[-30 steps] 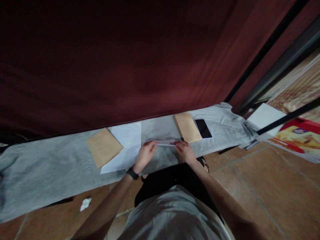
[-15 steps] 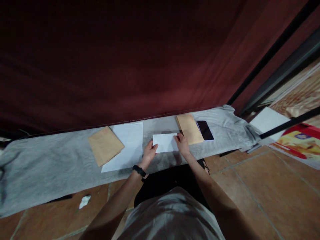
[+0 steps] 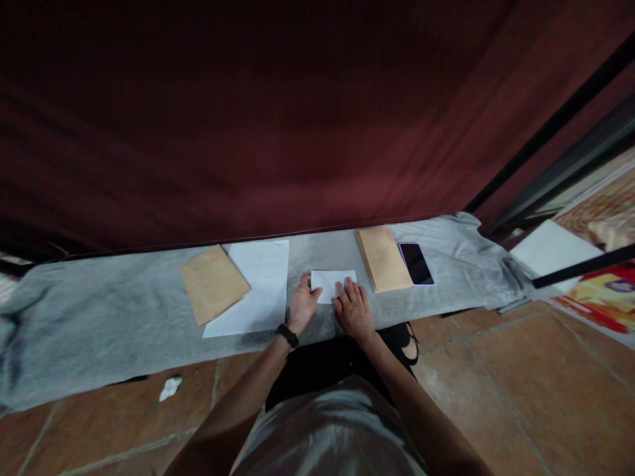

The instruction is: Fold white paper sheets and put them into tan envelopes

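Note:
A small white sheet of paper (image 3: 327,279), seemingly folded, lies on the grey cloth in front of me. My left hand (image 3: 301,308) pinches its left edge between thumb and fingers. Flat on its lower right part rests my right hand (image 3: 355,313), fingers spread. To the left, larger white paper (image 3: 268,284) lies partly beneath a brown envelope (image 3: 213,283). A stack of brown envelopes (image 3: 385,259) sits just right of my right hand.
The grey cloth (image 3: 99,317) covers a long, narrow bench by a dark red curtain (image 3: 278,132). A phone (image 3: 417,263) lies beside the envelope stack. At right are dark bars and a printed box (image 3: 610,291). A crumpled tissue (image 3: 170,388) is on the tiled floor.
My right hand has left the paper's upper right edge and now presses flat on it. The paper has come down onto the cloth. My left hand keeps its left edge.

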Motion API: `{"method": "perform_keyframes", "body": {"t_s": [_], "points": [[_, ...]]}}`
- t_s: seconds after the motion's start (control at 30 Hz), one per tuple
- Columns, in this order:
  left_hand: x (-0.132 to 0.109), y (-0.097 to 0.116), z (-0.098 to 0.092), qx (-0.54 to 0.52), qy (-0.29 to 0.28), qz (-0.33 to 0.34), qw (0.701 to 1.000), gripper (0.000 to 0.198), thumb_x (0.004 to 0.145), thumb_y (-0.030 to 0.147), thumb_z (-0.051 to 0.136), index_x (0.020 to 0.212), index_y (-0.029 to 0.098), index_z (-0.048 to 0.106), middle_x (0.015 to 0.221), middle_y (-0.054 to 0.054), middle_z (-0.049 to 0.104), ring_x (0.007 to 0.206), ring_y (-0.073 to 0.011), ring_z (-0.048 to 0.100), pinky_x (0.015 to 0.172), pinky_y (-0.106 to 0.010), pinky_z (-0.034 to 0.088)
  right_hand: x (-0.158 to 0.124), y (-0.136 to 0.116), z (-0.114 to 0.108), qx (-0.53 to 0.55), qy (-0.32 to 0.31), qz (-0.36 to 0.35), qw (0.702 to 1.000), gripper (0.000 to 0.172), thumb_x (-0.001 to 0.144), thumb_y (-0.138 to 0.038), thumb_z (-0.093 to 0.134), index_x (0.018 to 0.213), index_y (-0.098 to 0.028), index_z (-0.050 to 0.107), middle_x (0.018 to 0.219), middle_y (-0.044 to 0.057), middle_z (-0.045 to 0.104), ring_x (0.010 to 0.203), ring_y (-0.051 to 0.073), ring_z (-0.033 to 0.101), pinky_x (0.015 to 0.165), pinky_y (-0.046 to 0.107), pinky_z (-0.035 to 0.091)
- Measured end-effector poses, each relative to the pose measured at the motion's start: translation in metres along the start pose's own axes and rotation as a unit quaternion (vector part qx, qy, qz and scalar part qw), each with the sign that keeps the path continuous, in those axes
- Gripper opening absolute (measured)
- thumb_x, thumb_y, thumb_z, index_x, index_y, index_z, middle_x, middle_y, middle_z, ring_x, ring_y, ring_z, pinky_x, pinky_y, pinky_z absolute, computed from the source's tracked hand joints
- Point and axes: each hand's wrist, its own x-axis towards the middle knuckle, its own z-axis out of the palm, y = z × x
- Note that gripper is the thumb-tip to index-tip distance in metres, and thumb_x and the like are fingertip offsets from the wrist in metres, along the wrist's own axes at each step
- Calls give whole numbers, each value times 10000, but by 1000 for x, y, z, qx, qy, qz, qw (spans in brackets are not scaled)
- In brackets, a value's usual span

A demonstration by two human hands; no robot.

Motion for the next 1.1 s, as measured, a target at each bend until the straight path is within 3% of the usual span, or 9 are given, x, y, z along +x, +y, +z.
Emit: {"method": "perform_keyframes", "body": {"t_s": [0.13, 0.23, 0.37, 0.5, 0.63, 0.87, 1.1], "points": [[-13, 5, -5, 173, 53, 65, 981, 460, 936, 314, 570, 1362, 155, 500, 984, -111, 733, 877, -264, 709, 778, -354, 533, -1, -3, 0, -11, 11, 4, 1000, 513, 1016, -349, 475, 1484, -140, 458, 1582, 199, 367, 1444, 318, 373, 1165, 513, 304], [-23, 13, 2, 247, 88, 163, 951, 409, 996, 277, 429, 1368, 137, 522, 1284, -170, 646, 1184, -291, 619, 996, -414, 479, -2, -3, 2, -9, 23, 0, 1000, 519, 1019, -340, 463, 1501, -150, 435, 1584, 195, 366, 1452, 319, 363, 1164, 523, 303], [-24, 18, 20, 270, 33, 265, 925, 507, 1030, 342, 345, 1477, 118, 427, 1521, -148, 478, 1448, -275, 388, 1179, -455, 330, -3, -3, 4, 0, 14, -4, 1000, 516, 1020, -299, 432, 1515, -156, 420, 1591, 194, 350, 1463, 322, 349, 1166, 539, 294], [-19, 10, 31, 294, 4, 259, 920, 620, 1030, 425, 332, 1541, 74, 314, 1594, -169, 357, 1509, -263, 271, 1224, -463, 257, -5, -4, 1, -7, -1, -5, 1000, 516, 1015, -270, 427, 1515, -139, 418, 1601, 198, 325, 1480, 323, 318, 1176, 540, 280], [-20, 1, 28, 295, 12, 273, 916, 656, 1024, 431, 345, 1569, 80, 247, 1612, -169, 311, 1524, -268, 220, 1231, -489, 231, -5, -5, -1, -9, -14, -5, 1000, 509, 1020, -267, 420, 1513, -137, 423, 1607, 199, 311, 1489, 325, 297, 1184, 536, 259], [-31, -5, 18, 318, 7, 276, 907, 605, 1028, 376, 345, 1551, 76, 291, 1614, -174, 308, 1521, -263, 230, 1232, -468, 240, -4, -3, -1, -10, -5, 4, 1000, 516, 1030, -295, 399, 1527, -156, 401, 1606, 198, 315, 1474, 326, 325, 1165, 533, 287], [-60, -15, 5, 332, -35, 319, 887, 608, 1014, 426, 434, 1545, 148, 335, 1627, -169, 284, 1522, -293, 222, 1222, -492, 259, -4, -1, 1, 3, -10, 5, 1000, 515, 1020, -258, 396, 1526, -160, 403, 1621, 182, 287, 1488, 314, 300, 1172, 536, 279]]}}
